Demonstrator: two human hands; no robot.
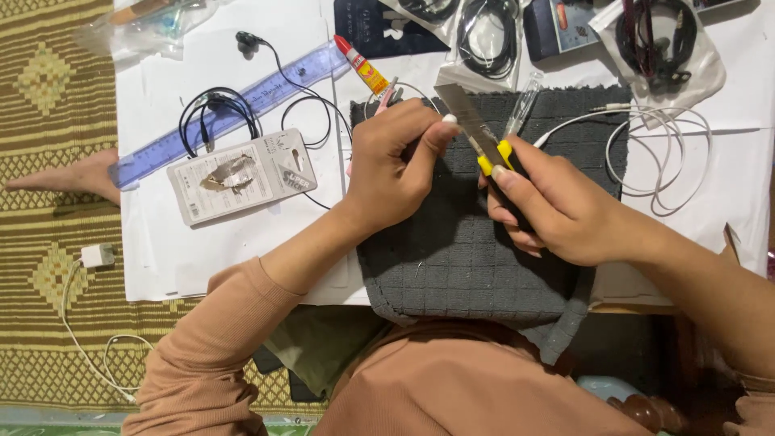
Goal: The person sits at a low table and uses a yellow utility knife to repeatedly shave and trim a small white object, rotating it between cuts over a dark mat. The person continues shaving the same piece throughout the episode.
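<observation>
Head view, looking down at the work surface. Your right hand (557,206) is closed around a utility knife (476,129) with a yellow-and-black grip; its blade points toward 11 o'clock. Your left hand (395,165) is curled, fingertips pinched together just beside the blade at its 9 o'clock side; what the fingers pinch is too small to tell. Both hands hover over a grey cloth (460,258), which lies on white paper (169,250).

At 12 o'clock from the left hand lies a small glue tube (362,66), red-capped and yellow-bodied. At 9 o'clock from it sits an opened blister pack (240,176), with a blue ruler (234,113) running diagonally just behind it and a black cable (218,109) coiled across the ruler. A white cable (658,161) loops at 2 o'clock from the right hand. Bagged cables (488,32) line the far edge at 12 o'clock. A white charger (97,256) rests on the woven mat (48,105) at 9 o'clock.
</observation>
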